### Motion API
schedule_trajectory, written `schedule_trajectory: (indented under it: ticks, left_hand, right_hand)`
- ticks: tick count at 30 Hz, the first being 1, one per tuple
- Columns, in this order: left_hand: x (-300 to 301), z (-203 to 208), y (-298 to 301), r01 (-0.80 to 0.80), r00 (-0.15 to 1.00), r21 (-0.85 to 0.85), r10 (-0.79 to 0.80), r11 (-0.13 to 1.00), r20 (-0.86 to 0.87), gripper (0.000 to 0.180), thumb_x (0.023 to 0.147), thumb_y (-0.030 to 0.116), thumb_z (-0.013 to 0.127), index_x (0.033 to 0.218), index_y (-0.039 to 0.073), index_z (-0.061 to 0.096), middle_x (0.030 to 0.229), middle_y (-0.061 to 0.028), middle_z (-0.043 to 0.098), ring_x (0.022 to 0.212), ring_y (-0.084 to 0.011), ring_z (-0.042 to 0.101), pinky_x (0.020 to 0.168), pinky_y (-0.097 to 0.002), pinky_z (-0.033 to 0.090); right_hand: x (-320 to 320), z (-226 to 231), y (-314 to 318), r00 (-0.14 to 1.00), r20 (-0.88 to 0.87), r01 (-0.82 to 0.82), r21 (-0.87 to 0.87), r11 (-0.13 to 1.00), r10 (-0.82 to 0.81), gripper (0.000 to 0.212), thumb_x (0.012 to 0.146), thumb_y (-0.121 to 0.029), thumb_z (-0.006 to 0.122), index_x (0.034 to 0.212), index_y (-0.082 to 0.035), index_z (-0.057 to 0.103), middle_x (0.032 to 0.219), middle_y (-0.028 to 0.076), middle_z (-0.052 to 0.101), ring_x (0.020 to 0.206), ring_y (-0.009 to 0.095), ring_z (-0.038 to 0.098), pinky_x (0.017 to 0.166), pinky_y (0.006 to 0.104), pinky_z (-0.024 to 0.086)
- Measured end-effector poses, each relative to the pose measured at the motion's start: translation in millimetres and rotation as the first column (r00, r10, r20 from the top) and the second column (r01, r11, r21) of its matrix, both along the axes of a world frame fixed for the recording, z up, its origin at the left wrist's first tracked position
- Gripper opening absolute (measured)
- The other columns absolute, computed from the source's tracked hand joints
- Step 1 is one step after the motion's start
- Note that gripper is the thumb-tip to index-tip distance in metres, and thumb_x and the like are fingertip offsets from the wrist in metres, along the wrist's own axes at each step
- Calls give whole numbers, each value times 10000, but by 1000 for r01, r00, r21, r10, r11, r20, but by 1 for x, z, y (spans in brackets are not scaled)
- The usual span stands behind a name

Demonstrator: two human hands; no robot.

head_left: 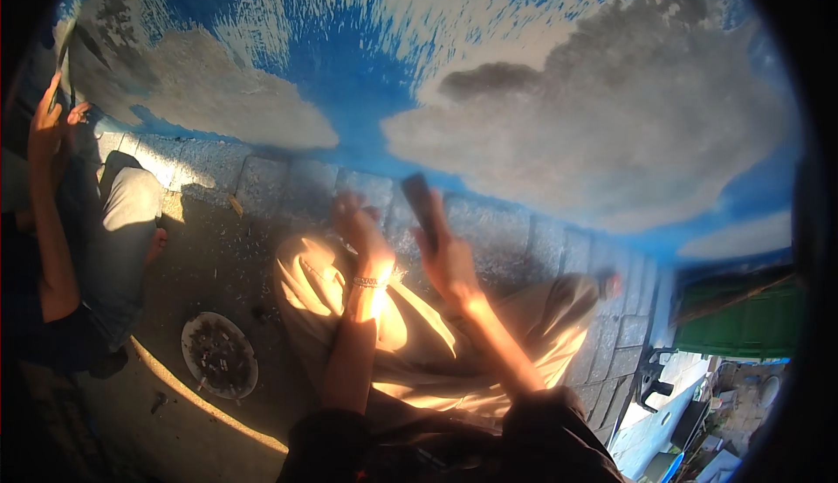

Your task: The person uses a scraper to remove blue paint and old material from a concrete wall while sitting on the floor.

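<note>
My right hand [447, 263] is closed around a dark, flat, narrow bar-like tool [420, 202]; its exact kind is lost in blur. The tool's upper end points toward the wall [576, 125], which is blue with large grey smoothed patches and white streaks. To the left of it, my left hand [360, 228] is raised in front of the wall's foot, with a bracelet [370, 282] on the wrist. Motion smears its fingers, and I cannot make out anything in them. Both forearms lie above my crossed legs in beige trousers [410, 343].
At the left, another person [54, 247] sits by the wall, hands up on a thin blade-like tool [58, 86]. A round dish [253, 378] of dark debris and white bits lies on the floor. Paving blocks [301, 190] edge the wall. A green panel [742, 317] stands at the right.
</note>
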State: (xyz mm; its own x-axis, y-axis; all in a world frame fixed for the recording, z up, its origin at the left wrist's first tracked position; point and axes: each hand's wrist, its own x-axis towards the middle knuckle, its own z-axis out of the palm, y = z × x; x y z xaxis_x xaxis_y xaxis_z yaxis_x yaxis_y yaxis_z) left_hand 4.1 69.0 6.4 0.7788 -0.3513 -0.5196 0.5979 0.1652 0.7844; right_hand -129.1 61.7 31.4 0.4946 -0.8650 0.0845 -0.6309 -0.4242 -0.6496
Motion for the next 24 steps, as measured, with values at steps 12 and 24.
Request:
schedule_trajectory:
  ticks: [12, 24]
  left_hand:
    - [-33, 32, -5, 225, 616, 146, -257, 963, 745, 519, 904, 324, 560, 1293, 13, 414, 1179, -159, 511, 1007, -266, 549, 869, -454, 431]
    - [4, -14, -52, -68, 483, 610, -509, 790, 712, 862, 932, 574, 287, 1435, 4, -119, 1422, -353, -217, 1354, -472, -163, 1095, -565, -12]
  right_hand:
    - [-107, -40, 14, 929, 314, 103, 285, 953, -194, 527, 815, -108, 636, 1302, -14, 457, 776, 101, 636, 675, 155, 606, 629, 294, 468]
    - [-115, -33, 2, 741, 562, 184, 355, 916, -367, 379, 851, -47, 608, 1217, 10, 524, 746, -8, 552, 622, 43, 467, 548, 203, 388]
